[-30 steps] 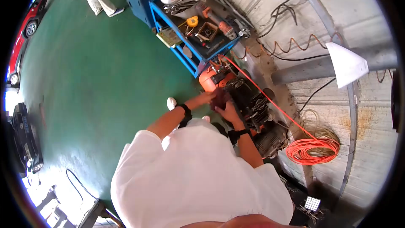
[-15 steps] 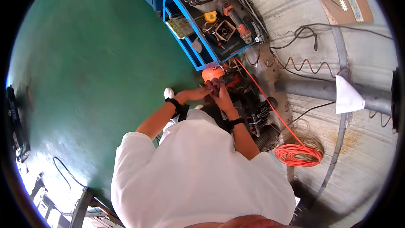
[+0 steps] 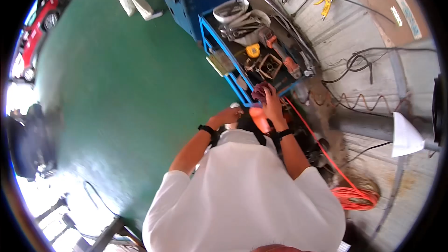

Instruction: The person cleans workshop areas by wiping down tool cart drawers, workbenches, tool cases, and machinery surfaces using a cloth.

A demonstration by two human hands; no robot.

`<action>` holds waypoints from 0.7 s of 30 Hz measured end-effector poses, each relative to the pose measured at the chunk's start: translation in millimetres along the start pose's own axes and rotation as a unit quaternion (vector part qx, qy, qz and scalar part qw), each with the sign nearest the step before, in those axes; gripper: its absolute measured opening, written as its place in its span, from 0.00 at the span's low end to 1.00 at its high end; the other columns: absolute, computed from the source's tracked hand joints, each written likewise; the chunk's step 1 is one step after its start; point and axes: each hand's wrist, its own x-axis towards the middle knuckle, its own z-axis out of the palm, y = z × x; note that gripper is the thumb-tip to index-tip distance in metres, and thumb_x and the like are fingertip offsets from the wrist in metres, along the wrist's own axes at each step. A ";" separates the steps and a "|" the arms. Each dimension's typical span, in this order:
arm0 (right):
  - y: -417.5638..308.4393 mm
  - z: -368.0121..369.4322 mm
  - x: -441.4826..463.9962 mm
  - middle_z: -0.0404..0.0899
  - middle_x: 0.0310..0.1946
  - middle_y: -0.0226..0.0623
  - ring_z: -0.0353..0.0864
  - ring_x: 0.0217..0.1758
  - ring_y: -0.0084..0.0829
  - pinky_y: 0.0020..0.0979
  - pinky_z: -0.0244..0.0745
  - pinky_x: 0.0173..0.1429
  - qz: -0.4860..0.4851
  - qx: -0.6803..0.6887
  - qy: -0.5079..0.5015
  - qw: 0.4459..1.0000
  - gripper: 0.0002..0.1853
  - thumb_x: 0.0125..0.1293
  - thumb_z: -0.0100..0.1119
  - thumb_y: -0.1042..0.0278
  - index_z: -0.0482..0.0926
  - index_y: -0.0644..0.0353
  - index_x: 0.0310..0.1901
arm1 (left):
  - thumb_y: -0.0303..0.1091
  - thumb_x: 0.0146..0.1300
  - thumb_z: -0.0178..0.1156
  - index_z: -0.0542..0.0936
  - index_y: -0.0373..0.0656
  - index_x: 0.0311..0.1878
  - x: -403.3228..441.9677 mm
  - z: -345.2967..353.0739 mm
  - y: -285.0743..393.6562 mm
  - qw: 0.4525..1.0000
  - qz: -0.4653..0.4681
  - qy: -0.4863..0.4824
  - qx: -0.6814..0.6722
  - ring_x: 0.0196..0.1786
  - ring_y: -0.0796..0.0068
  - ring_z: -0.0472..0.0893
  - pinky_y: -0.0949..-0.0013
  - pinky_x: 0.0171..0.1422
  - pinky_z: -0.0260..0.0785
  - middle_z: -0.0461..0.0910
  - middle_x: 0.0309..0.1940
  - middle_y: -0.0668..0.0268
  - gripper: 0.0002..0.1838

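Observation:
A crumpled dark red rag [image 3: 262, 91] is bunched in my right hand [image 3: 273, 107], at the near corner of the blue tool cart [image 3: 246, 94]. The fingers of that hand are wrapped round the cloth. To the left, my left hand [image 3: 229, 116] is apart from the rag, its fingers curled in; I see nothing in it. Below and between the hands is a rounded orange object [image 3: 259, 119], partly hidden by my right arm. Dark machinery next to it is mostly covered by that arm.
On the cart lie an orange angle grinder [image 3: 281, 52], a yellow tape measure [image 3: 253, 50], a small box [image 3: 270, 66] and tubs of wrenches [image 3: 242, 25]. A red hose [image 3: 322, 149] runs to a coil [image 3: 357, 198] by the wall. Another person's legs [image 3: 133, 0] are at the far left.
My left hand has come off the rag and is now separate. My right hand has carried the rag forward to the cart's corner. The view has shifted, showing a red car.

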 end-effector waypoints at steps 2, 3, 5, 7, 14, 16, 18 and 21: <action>-11.1 6.0 36.4 0.63 0.65 0.48 0.67 0.64 0.56 0.46 0.72 0.61 -0.016 -0.011 -0.007 1.000 0.33 0.50 0.59 0.83 0.69 0.56 0.62 | 0.34 0.66 0.52 0.76 0.44 0.54 9.6 -41.6 10.0 0.998 -0.016 0.034 0.051 0.46 0.49 0.81 0.54 0.51 0.72 0.83 0.41 0.51 0.15; -7.0 17.6 50.0 0.64 0.65 0.45 0.70 0.60 0.56 0.46 0.74 0.58 -0.028 -0.019 -0.005 0.999 0.32 0.50 0.60 0.82 0.71 0.55 0.61 | 0.34 0.65 0.52 0.77 0.45 0.53 18.6 -60.2 11.6 0.992 -0.035 0.063 0.104 0.46 0.49 0.81 0.53 0.50 0.73 0.83 0.41 0.51 0.14; -3.2 32.0 72.0 0.65 0.64 0.45 0.74 0.54 0.52 0.46 0.77 0.53 -0.056 -0.031 -0.041 0.997 0.34 0.50 0.61 0.82 0.70 0.53 0.63 | 0.34 0.65 0.52 0.77 0.46 0.52 30.3 -86.4 14.7 0.982 -0.059 0.074 0.162 0.45 0.49 0.81 0.53 0.49 0.73 0.82 0.41 0.50 0.14; -4.7 41.0 81.3 0.66 0.63 0.44 0.75 0.52 0.51 0.46 0.78 0.51 -0.029 -0.015 -0.066 0.997 0.34 0.51 0.61 0.81 0.71 0.51 0.63 | 0.34 0.63 0.50 0.77 0.48 0.50 46.0 -106.2 25.0 0.964 -0.133 0.167 0.161 0.45 0.43 0.81 0.45 0.49 0.73 0.82 0.42 0.49 0.13; 51.9 61.1 30.9 0.71 0.53 0.38 0.78 0.48 0.46 0.46 0.77 0.51 -0.046 -0.101 -0.137 0.984 0.19 0.62 0.53 0.64 0.78 0.34 0.55 | 0.32 0.60 0.55 0.75 0.46 0.49 125.7 -133.5 8.6 0.971 -0.032 0.152 0.180 0.48 0.42 0.78 0.45 0.49 0.72 0.77 0.47 0.49 0.13; 53.1 48.5 12.7 0.71 0.53 0.38 0.78 0.50 0.47 0.47 0.76 0.53 0.076 -0.066 -0.207 0.973 0.19 0.60 0.56 0.63 0.79 0.35 0.54 | 0.30 0.59 0.58 0.74 0.46 0.48 148.1 -138.5 17.5 0.963 0.019 0.172 0.204 0.51 0.40 0.77 0.45 0.50 0.72 0.74 0.50 0.49 0.14; 50.9 44.5 8.6 0.72 0.52 0.38 0.79 0.50 0.47 0.47 0.77 0.52 0.126 -0.074 -0.199 0.969 0.17 0.59 0.58 0.64 0.81 0.37 0.51 | 0.30 0.59 0.59 0.72 0.46 0.52 173.9 -135.9 17.7 0.962 0.014 0.153 0.224 0.51 0.39 0.76 0.45 0.49 0.72 0.74 0.51 0.48 0.17; 51.4 40.7 6.6 0.75 0.49 0.37 0.80 0.49 0.47 0.47 0.79 0.47 0.178 -0.113 -0.196 0.958 0.13 0.58 0.58 0.65 0.84 0.41 0.45 | 0.35 0.57 0.63 0.66 0.44 0.61 212.5 -131.9 7.2 0.970 0.036 0.131 0.204 0.52 0.41 0.77 0.46 0.52 0.72 0.73 0.54 0.47 0.28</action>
